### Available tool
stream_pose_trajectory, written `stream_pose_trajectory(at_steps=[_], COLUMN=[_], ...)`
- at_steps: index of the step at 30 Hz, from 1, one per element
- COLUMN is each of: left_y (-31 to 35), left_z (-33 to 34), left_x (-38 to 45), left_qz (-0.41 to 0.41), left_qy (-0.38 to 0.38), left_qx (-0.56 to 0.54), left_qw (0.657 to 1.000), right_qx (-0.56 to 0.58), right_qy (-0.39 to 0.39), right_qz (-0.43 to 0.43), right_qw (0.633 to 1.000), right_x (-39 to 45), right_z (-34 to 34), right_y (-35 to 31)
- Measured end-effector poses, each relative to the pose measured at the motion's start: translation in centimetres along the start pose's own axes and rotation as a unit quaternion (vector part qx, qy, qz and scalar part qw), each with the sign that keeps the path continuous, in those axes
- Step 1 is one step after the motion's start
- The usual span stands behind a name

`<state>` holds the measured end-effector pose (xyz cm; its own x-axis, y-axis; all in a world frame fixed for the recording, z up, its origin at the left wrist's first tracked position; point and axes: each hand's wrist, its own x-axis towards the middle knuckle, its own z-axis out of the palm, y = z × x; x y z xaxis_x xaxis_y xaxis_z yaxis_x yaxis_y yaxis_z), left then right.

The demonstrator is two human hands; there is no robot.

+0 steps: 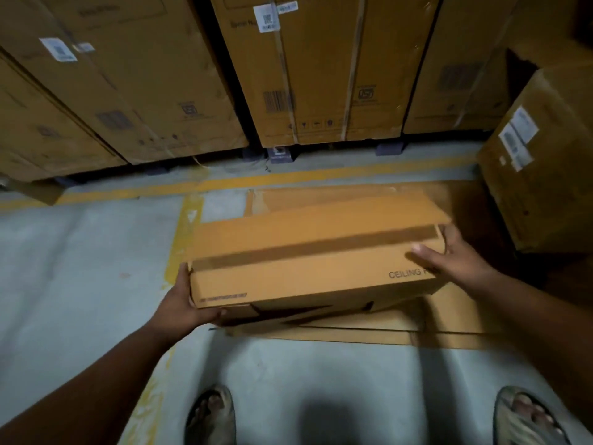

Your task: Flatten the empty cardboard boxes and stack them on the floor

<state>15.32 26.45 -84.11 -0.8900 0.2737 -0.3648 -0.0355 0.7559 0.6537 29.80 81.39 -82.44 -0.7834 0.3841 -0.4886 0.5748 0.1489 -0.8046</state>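
Note:
A long brown cardboard box (308,252) with a strip of brown tape along its top and the print "CEILING" on its near side is held above the floor. My left hand (184,300) grips its left end, thumb under the near bottom edge. My right hand (455,255) grips its right end, thumb on top and fingers round the far corner. Under the box lies a stack of flattened cardboard (401,329) on the grey concrete floor (80,268).
Tall sealed cartons (314,69) on pallets line the back wall. Another carton (542,175) stands at the right, close to the stack. Yellow lines (186,220) mark the floor. My two sandalled feet (211,415) stand at the bottom edge.

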Motion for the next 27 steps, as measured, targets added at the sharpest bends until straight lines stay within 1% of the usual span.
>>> stream_pose_trajectory(at_steps=[2, 4, 6, 8, 10, 13, 15, 17, 19, 21, 23, 24, 25, 26, 27], left_y=[0.3, 0.8, 1.7, 2.3, 4.0, 9.1, 12.4, 14.7, 15.9, 15.6, 14.6, 13.7, 12.8, 12.4, 12.1], left_z=[-0.4, -1.2, -1.6, -2.1, -3.0, -4.8, -5.8, -6.1, -5.1, -2.8, 0.7, 2.7, 4.8, 6.8, 8.7], left_x=[0.0, 0.4, 0.9, 1.8, 2.3, 2.7, 3.4, 4.6, 5.8, 7.2, 7.6, 7.8, 7.7, 7.2, 6.7], left_qz=[-0.042, -0.076, -0.091, -0.079, -0.074, -0.064, -0.082, -0.116, -0.127, -0.101, -0.066, -0.051, -0.031, -0.003, 0.034], left_qy=[-0.003, 0.004, 0.006, 0.015, 0.054, 0.140, 0.170, 0.173, 0.168, 0.144, 0.083, 0.052, 0.027, 0.017, 0.007], left_qx=[-0.077, -0.130, -0.160, -0.180, -0.199, -0.192, -0.143, -0.096, -0.060, -0.022, 0.023, 0.080, 0.177, 0.295, 0.399], left_qw=[0.996, 0.989, 0.983, 0.980, 0.976, 0.969, 0.971, 0.973, 0.976, 0.984, 0.994, 0.994, 0.983, 0.955, 0.916], right_qx=[-0.029, -0.065, -0.079, -0.091, -0.084, -0.021, 0.011, 0.018, -0.030, -0.099, -0.146, -0.167, -0.182, -0.188, -0.190], right_qy=[-0.048, -0.079, -0.090, -0.086, -0.088, -0.098, -0.083, -0.054, -0.010, 0.049, 0.115, 0.127, 0.120, 0.108, 0.105], right_qz=[-0.013, -0.008, -0.005, -0.009, -0.003, 0.036, 0.038, 0.034, 0.035, 0.033, 0.057, 0.074, 0.091, 0.112, 0.132], right_qw=[0.998, 0.995, 0.993, 0.992, 0.993, 0.994, 0.996, 0.998, 0.999, 0.993, 0.981, 0.975, 0.972, 0.970, 0.967], right_x=[-0.6, -0.9, -1.1, -0.7, 0.0, 1.1, 1.4, 1.6, 2.0, 2.6, 2.7, 2.8, 3.1, 2.9, 2.8], right_z=[-0.3, -0.5, -0.4, -0.7, -1.8, -4.4, -6.0, -7.7, -8.6, -7.7, -5.8, -4.6, -3.4, -2.2, -1.2], right_y=[0.2, 0.8, 0.8, -0.2, -2.3, -6.1, -7.9, -8.9, -9.4, -7.8, -4.0, -1.2, 1.6, 3.8, 5.3])
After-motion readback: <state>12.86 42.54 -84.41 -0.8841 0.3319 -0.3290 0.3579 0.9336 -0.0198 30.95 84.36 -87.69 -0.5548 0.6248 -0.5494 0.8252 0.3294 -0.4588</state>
